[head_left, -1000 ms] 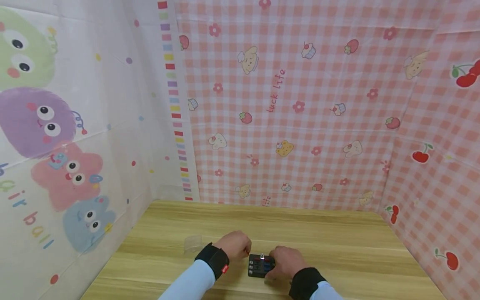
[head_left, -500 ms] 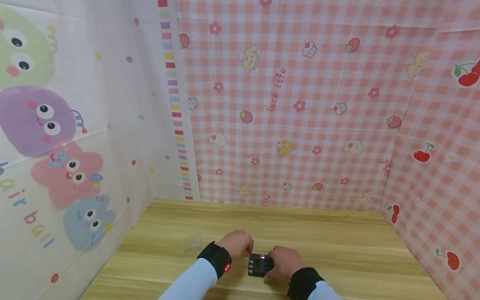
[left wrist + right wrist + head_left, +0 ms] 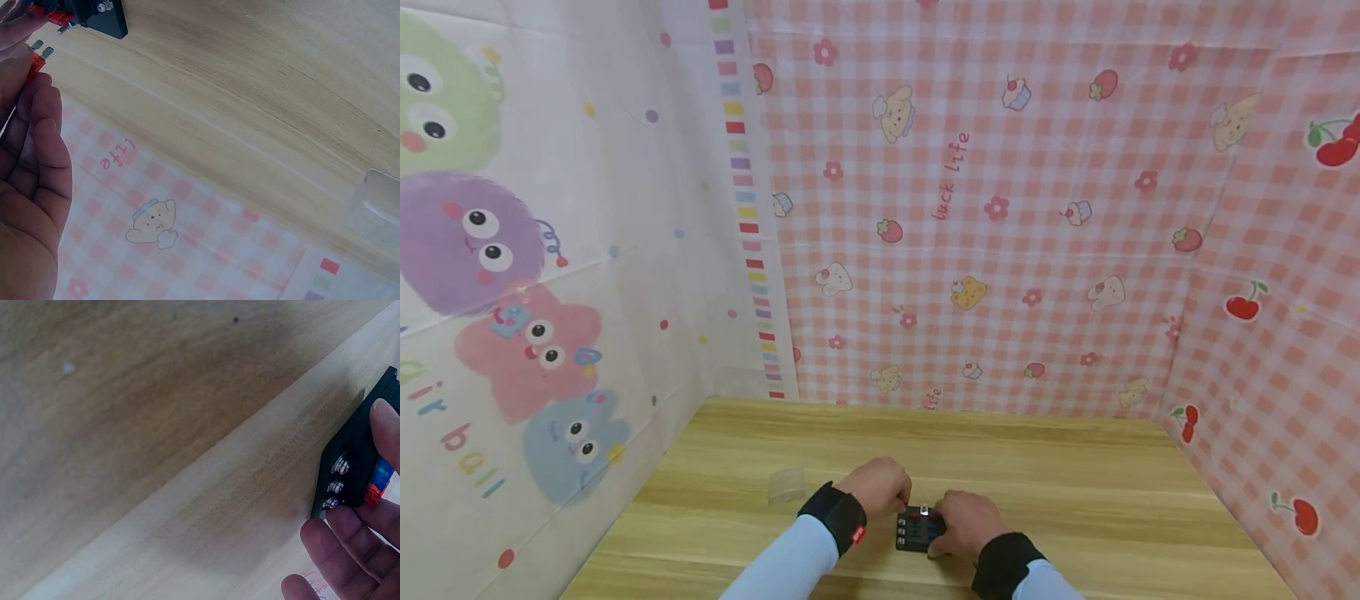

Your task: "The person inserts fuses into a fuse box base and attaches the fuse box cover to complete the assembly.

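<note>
Since the first head frame the left hand [image 3: 878, 488] has shifted a little to the right, its fingertips now at the far left corner of the black block; the right hand has hardly moved. Thumb and fingers of the left hand pinch a small red fuse [image 3: 37, 63], its long axis slanting in the left wrist view, both metal prongs pointing up and right, apart from the block. The black block [image 3: 916, 533] lies on the wooden table [image 3: 1060, 475], one edge facing the left forearm; its long axis is unclear, as the right hand [image 3: 972, 525] covers part. That hand grips the block, thumb over its top. The prongs show only from the left wrist; the right wrist view shows a row of metal screws [image 3: 336, 486] and a blue piece [image 3: 383, 472] beside the thumb. A clear plastic piece [image 3: 786, 486] sits left, near the left wrist.
</note>
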The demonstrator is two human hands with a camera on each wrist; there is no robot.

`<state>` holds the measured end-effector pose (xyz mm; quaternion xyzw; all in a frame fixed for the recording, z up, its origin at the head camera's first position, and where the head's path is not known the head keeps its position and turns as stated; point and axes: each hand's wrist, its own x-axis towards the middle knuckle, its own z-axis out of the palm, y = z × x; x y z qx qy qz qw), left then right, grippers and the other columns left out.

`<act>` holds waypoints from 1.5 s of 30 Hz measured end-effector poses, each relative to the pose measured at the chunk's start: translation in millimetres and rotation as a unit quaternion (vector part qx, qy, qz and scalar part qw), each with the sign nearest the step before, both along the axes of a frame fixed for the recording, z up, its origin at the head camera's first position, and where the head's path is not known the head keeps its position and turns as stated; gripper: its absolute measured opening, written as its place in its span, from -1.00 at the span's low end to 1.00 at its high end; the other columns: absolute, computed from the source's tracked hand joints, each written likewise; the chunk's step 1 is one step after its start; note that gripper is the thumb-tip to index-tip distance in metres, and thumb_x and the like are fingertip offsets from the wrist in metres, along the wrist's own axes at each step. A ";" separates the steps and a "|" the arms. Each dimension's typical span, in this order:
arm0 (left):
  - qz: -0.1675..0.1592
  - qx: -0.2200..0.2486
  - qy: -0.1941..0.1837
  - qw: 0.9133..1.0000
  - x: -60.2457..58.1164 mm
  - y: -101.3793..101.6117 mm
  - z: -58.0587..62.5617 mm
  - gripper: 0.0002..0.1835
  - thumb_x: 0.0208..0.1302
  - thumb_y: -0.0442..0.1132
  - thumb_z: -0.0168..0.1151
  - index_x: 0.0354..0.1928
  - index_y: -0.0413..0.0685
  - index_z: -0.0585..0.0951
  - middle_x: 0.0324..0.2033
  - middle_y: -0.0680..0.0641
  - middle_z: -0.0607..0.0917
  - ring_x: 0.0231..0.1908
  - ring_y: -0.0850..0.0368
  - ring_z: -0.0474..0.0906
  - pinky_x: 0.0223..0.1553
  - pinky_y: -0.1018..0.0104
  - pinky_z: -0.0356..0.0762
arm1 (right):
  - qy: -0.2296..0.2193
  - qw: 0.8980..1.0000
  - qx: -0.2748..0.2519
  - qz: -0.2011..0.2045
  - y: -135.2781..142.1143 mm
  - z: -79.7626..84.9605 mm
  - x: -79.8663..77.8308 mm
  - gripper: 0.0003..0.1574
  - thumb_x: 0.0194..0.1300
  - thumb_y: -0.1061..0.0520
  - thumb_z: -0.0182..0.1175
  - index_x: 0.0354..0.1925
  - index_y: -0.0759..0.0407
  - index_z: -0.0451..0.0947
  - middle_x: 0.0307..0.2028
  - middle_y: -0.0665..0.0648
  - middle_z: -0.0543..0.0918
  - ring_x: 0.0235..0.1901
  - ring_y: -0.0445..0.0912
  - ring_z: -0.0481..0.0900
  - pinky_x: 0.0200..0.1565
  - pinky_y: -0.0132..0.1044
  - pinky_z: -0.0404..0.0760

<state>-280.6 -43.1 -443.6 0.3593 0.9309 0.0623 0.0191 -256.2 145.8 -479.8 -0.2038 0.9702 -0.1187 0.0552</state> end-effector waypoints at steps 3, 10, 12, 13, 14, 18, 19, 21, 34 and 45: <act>-0.004 0.002 0.003 1.000 -0.2 0.7 0.3 -0.89 0.15 -0.33 0.43 -0.47 0.04 0.74 -0.59 0.23 0.58 -0.53 0.37 0.40 -0.41 0.51 0.39 | 0.002 1.000 -0.005 -0.004 -1.2 1.0 0.1 -0.48 -0.09 -0.09 0.59 -0.22 0.19 0.70 -0.44 -0.05 0.50 -0.45 -0.14 0.41 -0.27 -0.17 0.47; -0.005 0.003 0.009 1.000 -0.6 2.2 -0.8 -0.89 0.14 -0.30 0.46 -0.48 0.05 0.74 -0.59 0.24 0.58 -0.54 0.38 0.40 -0.43 0.51 0.38 | -0.010 1.000 -0.012 -0.011 -2.0 3.6 0.0 -0.51 -0.10 -0.06 0.60 -0.26 0.18 0.70 -0.44 -0.04 0.52 -0.44 -0.13 0.42 -0.26 -0.17 0.48; -0.001 0.005 0.006 1.000 -0.4 2.7 -0.7 -0.90 0.15 -0.30 0.46 -0.48 0.04 0.75 -0.59 0.24 0.59 -0.53 0.38 0.40 -0.42 0.51 0.39 | -0.018 1.000 -0.010 -0.015 -2.4 3.4 -1.3 -0.51 -0.09 -0.06 0.60 -0.25 0.18 0.70 -0.42 -0.04 0.53 -0.43 -0.13 0.42 -0.24 -0.16 0.49; 0.000 0.005 0.005 1.000 -0.3 3.1 -0.7 -0.91 0.15 -0.30 0.46 -0.47 0.03 0.75 -0.59 0.24 0.59 -0.53 0.38 0.40 -0.42 0.51 0.39 | -0.023 1.000 -0.011 -0.018 -2.6 3.1 -2.1 -0.51 -0.09 -0.06 0.60 -0.24 0.18 0.70 -0.42 -0.03 0.54 -0.42 -0.13 0.43 -0.23 -0.15 0.49; 0.001 0.006 0.004 1.000 -0.3 3.4 -0.8 -0.91 0.15 -0.30 0.46 -0.47 0.03 0.75 -0.59 0.24 0.60 -0.53 0.38 0.41 -0.42 0.51 0.40 | -0.027 0.999 -0.012 -0.021 -2.7 2.5 -2.5 -0.51 -0.09 -0.05 0.60 -0.24 0.18 0.69 -0.41 -0.03 0.55 -0.41 -0.12 0.43 -0.22 -0.15 0.49; 0.004 0.010 0.002 1.000 -0.3 4.4 -1.6 -0.91 0.14 -0.29 0.46 -0.47 0.03 0.75 -0.59 0.23 0.60 -0.53 0.39 0.41 -0.42 0.51 0.40 | -0.039 0.999 -0.018 -0.031 -3.4 0.3 -5.4 -0.52 -0.10 -0.04 0.61 -0.25 0.18 0.69 -0.40 -0.03 0.57 -0.40 -0.12 0.44 -0.21 -0.13 0.49; 0.002 0.010 0.004 1.000 -0.2 4.6 -1.6 -0.91 0.14 -0.30 0.47 -0.48 0.03 0.75 -0.59 0.23 0.60 -0.53 0.39 0.41 -0.42 0.51 0.40 | -0.040 0.998 -0.020 -0.032 -3.3 0.1 -5.3 -0.52 -0.10 -0.03 0.61 -0.25 0.18 0.69 -0.40 -0.03 0.57 -0.40 -0.11 0.44 -0.21 -0.13 0.49; 0.000 0.011 0.005 1.000 -0.2 4.7 -1.6 -0.90 0.13 -0.31 0.47 -0.48 0.02 0.75 -0.58 0.22 0.62 -0.54 0.39 0.41 -0.43 0.51 0.40 | -0.041 0.998 -0.021 -0.033 -3.7 -0.2 -5.9 -0.52 -0.10 -0.03 0.61 -0.25 0.18 0.69 -0.41 -0.04 0.57 -0.40 -0.11 0.43 -0.21 -0.13 0.48; -0.005 0.009 0.006 1.000 0.5 7.0 -1.4 -0.90 0.16 -0.35 0.42 -0.46 0.02 0.76 -0.54 0.21 0.65 -0.49 0.38 0.44 -0.35 0.50 0.43 | -0.027 0.999 -0.026 -0.022 -1.2 -1.6 -6.7 -0.54 -0.12 -0.06 0.61 -0.29 0.13 0.71 -0.42 -0.07 0.58 -0.41 -0.15 0.44 -0.24 -0.15 0.49; -0.008 0.002 0.013 1.000 3.4 9.8 -3.5 -0.90 0.18 -0.34 0.41 -0.44 0.01 0.76 -0.52 0.18 0.68 -0.49 0.38 0.47 -0.35 0.51 0.45 | -0.017 0.999 -0.030 -0.015 -1.4 -1.0 -5.6 -0.56 -0.14 -0.05 0.62 -0.33 0.13 0.71 -0.44 -0.07 0.57 -0.42 -0.15 0.44 -0.27 -0.16 0.47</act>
